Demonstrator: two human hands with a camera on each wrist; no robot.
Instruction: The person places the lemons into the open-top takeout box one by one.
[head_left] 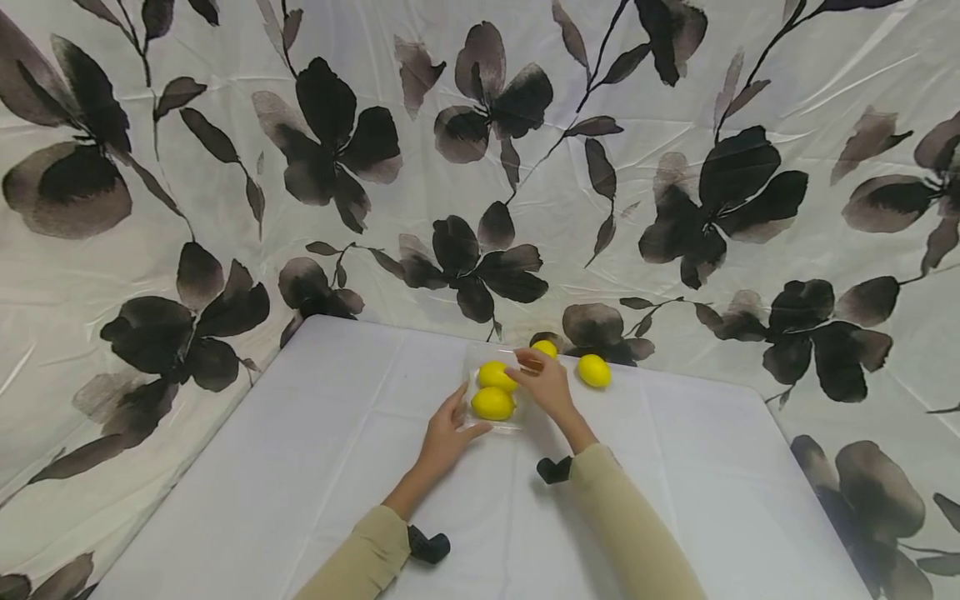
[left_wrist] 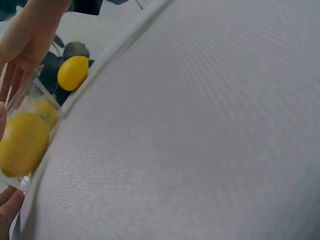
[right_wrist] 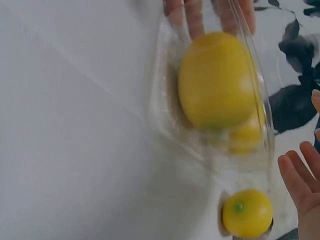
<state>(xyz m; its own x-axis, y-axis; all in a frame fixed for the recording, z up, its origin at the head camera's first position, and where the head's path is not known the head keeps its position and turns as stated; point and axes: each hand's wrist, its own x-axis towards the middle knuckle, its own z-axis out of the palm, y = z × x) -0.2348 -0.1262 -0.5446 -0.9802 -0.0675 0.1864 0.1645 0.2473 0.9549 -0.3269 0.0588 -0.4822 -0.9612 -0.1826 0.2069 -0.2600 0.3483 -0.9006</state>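
A clear plastic container (head_left: 508, 430) holds two yellow lemons, the nearer lemon (head_left: 492, 403) in front of the farther lemon (head_left: 493, 375). My left hand (head_left: 441, 440) grips the container at its near left corner, fingers along the left side and thumb at the front edge. Over the container's right side is my right hand (head_left: 550, 388), its thumb close to the farther lemon. In the right wrist view the fingers (right_wrist: 299, 172) of that hand are extended and hold nothing. A third lemon (head_left: 594, 371) lies on the table to the right of the right hand.
Another lemon (head_left: 546, 347), partly hidden behind the right hand, is at the table's back edge. A white cloth covers the table (head_left: 360, 467). Behind it hangs a white curtain (head_left: 420, 183) with dark flowers. Each wrist wears a black camera mount (head_left: 429, 547).
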